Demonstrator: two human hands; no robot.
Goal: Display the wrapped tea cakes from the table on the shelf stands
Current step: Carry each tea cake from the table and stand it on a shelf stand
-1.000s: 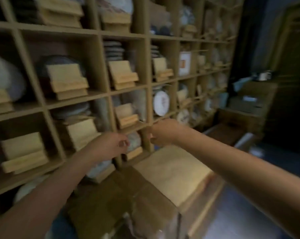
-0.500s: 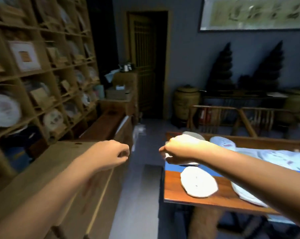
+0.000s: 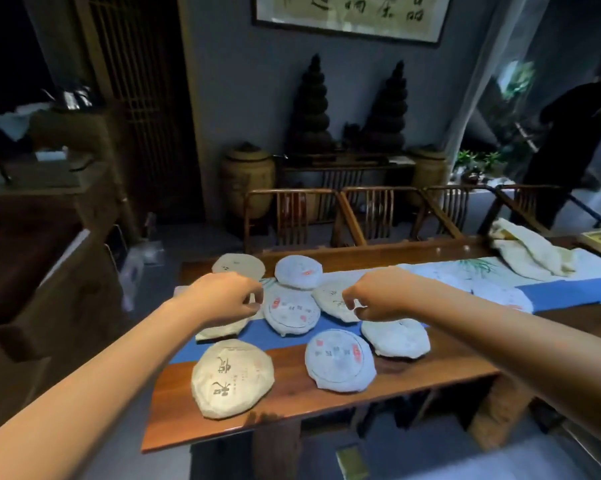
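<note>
Several round paper-wrapped tea cakes lie on the wooden table, partly on a blue runner. A cream cake with black characters is nearest on the left, a white one with red marks beside it. Another white cake lies in the middle between my hands. My left hand hovers above a cake with fingers loosely curled, holding nothing. My right hand hovers likewise over a cream cake and holds nothing. The shelf stands are out of view.
A wooden counter stands to the left of the table. Wooden chairs line the table's far side. Folded cloth lies at the table's right end. A person in dark clothes stands at the far right. Big jars stand by the wall.
My view has swung from the shelf round to the table. Both empty hands have come forward over the tea cakes.
</note>
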